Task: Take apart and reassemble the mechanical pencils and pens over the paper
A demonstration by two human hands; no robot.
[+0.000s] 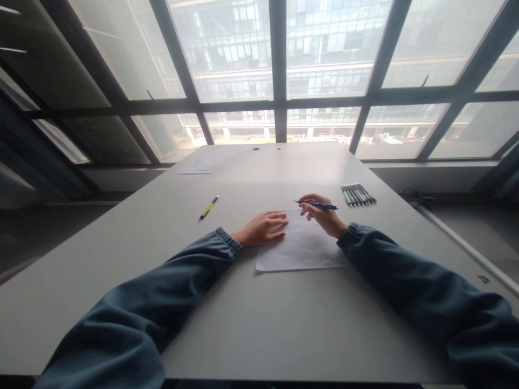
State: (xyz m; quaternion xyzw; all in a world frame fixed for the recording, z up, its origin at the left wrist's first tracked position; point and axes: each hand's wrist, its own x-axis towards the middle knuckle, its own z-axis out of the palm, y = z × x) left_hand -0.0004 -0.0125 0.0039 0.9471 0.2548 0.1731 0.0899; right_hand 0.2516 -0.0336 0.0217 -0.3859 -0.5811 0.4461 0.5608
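Note:
A white sheet of paper [302, 249] lies on the grey table [243, 313] in front of me. My left hand [263, 228] rests flat on the sheet's left edge, fingers stretched out. My right hand [322, 215] hovers over the sheet's upper right part, fingers closed around a blue pen [318, 205] held roughly level, tip pointing left. Both arms wear dark blue-green sleeves.
A yellow pen [208, 207] lies to the left of my hands. A row of several pens [358, 194] sits to the right. Another sheet of paper [203, 165] lies at the far left near the window. Large windows stand behind the table's far edge.

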